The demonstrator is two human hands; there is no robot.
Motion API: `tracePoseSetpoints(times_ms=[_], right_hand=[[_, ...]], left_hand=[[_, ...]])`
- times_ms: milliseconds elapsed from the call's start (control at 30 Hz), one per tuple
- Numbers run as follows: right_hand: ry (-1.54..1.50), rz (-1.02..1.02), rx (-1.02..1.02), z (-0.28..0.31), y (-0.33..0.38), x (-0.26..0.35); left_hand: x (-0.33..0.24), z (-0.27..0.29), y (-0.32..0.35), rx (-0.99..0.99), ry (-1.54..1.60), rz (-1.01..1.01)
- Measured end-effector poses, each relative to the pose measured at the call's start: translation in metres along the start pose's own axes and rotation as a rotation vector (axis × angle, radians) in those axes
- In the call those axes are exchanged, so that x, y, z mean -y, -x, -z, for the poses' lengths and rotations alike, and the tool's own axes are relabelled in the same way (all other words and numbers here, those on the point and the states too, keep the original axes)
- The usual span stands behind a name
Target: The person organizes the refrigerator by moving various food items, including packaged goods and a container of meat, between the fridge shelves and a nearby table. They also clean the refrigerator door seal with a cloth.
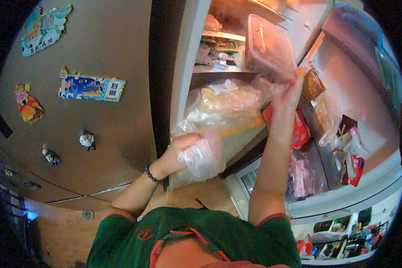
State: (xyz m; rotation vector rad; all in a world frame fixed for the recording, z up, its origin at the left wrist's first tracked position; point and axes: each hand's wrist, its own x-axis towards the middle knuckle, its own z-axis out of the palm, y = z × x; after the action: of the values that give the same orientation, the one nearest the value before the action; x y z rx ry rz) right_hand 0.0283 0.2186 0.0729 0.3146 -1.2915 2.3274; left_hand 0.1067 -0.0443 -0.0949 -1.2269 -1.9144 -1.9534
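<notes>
My left hand is closed around a bunched, thin translucent plastic bag, in front of the open refrigerator. What the bag contains, if anything, I cannot make out. Raised up and to the right, my right hand grips the lower end of a lidded clear plastic container, which is tilted and slightly blurred by motion. Between the two hands, a large bundle in clear plastic with something yellowish inside fills the drawer area below the shelves.
Bagged food sits on the lit shelf. To the right, the open door's bins hold red packets, a pink bag and other packages. On the left is a brown door with several magnets. Lower right, a rack holds small items.
</notes>
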Motion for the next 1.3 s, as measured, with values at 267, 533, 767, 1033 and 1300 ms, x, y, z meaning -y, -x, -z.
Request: tracePoseSetpoints(times_ms=[267,533,767,1033,1300], right_hand=[[-0.046,-0.272,-0.199,0.029,-0.197,0.001],[1.44,1.027,-0.369,0.013,-0.191,-0.066],[1.78,0.806,-0.058,0.005,-0.232,-0.061],[0.523,0.363,0.426,0.01,-0.101,-0.07],[0.27,-0.33,0.83,0.056,-0.042,-0.103]], left_hand=[[0.001,0.01,-0.007,0.044,0.017,0.013],[0.015,0.011,-0.027,-0.068,0.068,0.103],[0.027,-0.004,-0.068,-0.297,-0.058,0.053],[0.039,-0.008,-0.121,-0.584,0.55,0.18],[0.051,-0.017,-0.181,-0.688,0.575,-0.075]])
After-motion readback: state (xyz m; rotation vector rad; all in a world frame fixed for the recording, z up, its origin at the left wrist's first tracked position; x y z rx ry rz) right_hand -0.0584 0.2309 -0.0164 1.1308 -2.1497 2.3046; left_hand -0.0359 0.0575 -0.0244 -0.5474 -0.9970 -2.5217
